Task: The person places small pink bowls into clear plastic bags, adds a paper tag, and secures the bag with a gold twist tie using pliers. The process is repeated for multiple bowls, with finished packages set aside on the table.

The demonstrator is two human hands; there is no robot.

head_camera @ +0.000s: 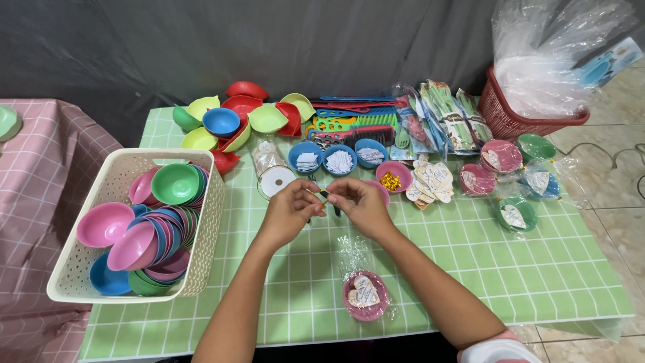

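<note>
Nearest the lens, low in the frame, a pink bowl (365, 296) wrapped in clear film sits on the green-checked counter (510, 269). Above it at centre, left hand (290, 214) and right hand (359, 204) together pinch a small dark strip (326, 195). White basket (74, 269) of bowls stands left.

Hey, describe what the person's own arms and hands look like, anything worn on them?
Both forearms are bare from the elbows down. The left hand and the right hand show no gloves; any ring, watch or bracelet is too small to tell. At the bottom right edge, a bit of pink and white clothing shows near the right upper arm.
</note>
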